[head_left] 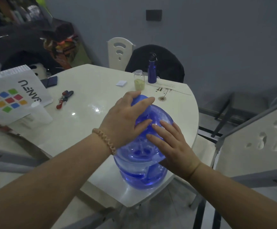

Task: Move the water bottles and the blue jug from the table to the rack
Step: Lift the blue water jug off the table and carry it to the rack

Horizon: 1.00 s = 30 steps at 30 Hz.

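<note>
Jug [142, 171] upright near table [85, 90] edge; left hand [126, 116] grip curled round its top, right hand [172, 146] flat on shoulder.

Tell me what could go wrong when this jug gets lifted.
1. The blue jug stands close to the near edge of the table, so a sideways nudge could tip it off.
2. The right hand lies flat on the jug's smooth shoulder and only the left hand curls over the top, so the grip may slip.

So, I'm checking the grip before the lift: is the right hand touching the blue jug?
Touching. The head view shows the right hand lying flat on the blue jug, fingers against its shoulder with no gap.
</note>
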Each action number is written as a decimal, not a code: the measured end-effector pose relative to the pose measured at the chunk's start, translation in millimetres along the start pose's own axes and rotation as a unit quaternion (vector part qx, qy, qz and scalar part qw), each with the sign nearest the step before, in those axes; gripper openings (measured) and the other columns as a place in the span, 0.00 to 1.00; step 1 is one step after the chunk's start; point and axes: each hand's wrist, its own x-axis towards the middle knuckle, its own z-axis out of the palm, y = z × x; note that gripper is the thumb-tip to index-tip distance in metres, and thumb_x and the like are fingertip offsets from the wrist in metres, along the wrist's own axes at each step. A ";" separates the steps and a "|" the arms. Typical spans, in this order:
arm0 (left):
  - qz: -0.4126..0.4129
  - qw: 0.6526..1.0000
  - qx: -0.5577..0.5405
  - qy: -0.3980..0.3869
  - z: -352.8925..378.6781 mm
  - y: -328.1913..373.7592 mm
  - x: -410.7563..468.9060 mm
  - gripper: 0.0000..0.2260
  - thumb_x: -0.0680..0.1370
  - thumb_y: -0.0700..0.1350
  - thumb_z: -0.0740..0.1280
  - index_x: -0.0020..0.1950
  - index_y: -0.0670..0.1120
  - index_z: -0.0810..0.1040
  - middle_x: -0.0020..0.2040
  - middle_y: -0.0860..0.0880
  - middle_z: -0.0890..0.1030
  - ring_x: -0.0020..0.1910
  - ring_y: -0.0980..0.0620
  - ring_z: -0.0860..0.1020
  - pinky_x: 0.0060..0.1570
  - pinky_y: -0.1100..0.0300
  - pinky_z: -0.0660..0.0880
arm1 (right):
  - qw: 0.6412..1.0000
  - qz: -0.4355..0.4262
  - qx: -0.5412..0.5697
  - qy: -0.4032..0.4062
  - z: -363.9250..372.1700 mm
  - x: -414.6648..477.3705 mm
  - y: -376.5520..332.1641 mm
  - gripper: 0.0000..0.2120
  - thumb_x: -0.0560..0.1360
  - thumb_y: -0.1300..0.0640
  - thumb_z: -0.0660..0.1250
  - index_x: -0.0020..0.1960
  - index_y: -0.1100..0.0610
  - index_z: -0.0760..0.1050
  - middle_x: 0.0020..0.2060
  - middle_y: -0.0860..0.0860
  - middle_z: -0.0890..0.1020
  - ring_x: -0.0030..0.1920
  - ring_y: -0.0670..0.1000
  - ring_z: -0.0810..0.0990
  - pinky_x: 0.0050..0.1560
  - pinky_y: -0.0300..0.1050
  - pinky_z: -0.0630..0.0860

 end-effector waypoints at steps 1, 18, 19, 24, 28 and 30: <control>0.021 1.000 -0.003 -0.012 -3.7 -7.9 4.0 0.24 0.71 0.48 0.73 0.66 0.46 0.73 0.62 0.38 0.72 0.56 0.40 0.75 0.50 0.51 0.76 | 1.000 -0.007 0.003 0.019 4.3 1.5 1.5 0.41 0.64 0.52 0.79 0.71 0.50 0.62 0.70 0.53 0.65 0.73 0.56 0.60 0.70 0.63 0.61; 0.269 0.958 -0.100 -0.013 16.9 -52.7 42.1 0.22 0.72 0.56 0.68 0.61 0.47 0.71 0.60 0.39 0.77 0.55 0.44 0.76 0.52 0.54 0.74 | 0.995 -0.073 -0.040 0.055 7.8 5.4 21.8 0.36 0.74 0.48 0.70 0.73 0.45 0.52 0.77 0.51 0.49 0.73 0.67 0.53 0.69 0.70 0.57; 0.267 0.958 -0.102 -0.010 18.0 -52.1 42.8 0.22 0.72 0.56 0.69 0.60 0.47 0.71 0.59 0.39 0.78 0.53 0.44 0.77 0.51 0.54 0.75 | 0.995 -0.074 -0.038 0.051 8.2 4.6 22.6 0.35 0.74 0.48 0.70 0.72 0.46 0.53 0.76 0.52 0.51 0.73 0.67 0.54 0.68 0.70 0.58; 0.233 0.966 -0.110 0.011 18.7 -46.4 42.1 0.14 0.71 0.49 0.73 0.52 0.41 0.81 0.50 0.41 0.81 0.47 0.47 0.78 0.46 0.56 0.75 | 0.996 -0.050 -0.010 0.077 10.1 8.5 20.0 0.27 0.74 0.51 0.71 0.67 0.48 0.62 0.66 0.56 0.66 0.70 0.64 0.62 0.65 0.69 0.64; 0.216 0.971 -0.105 0.008 16.8 -42.8 41.2 0.12 0.71 0.47 0.73 0.49 0.40 0.82 0.48 0.42 0.81 0.45 0.48 0.77 0.45 0.57 0.75 | 0.997 -0.039 -0.002 0.073 11.0 7.8 19.2 0.30 0.74 0.51 0.71 0.69 0.47 0.57 0.67 0.55 0.65 0.71 0.62 0.60 0.67 0.67 0.63; 0.213 0.972 -0.101 0.012 15.8 -40.3 39.1 0.12 0.71 0.46 0.73 0.49 0.40 0.82 0.47 0.42 0.81 0.44 0.47 0.78 0.45 0.56 0.75 | 0.998 -0.033 0.002 0.061 10.2 6.0 17.6 0.31 0.74 0.50 0.71 0.69 0.47 0.57 0.68 0.54 0.64 0.71 0.62 0.59 0.66 0.68 0.63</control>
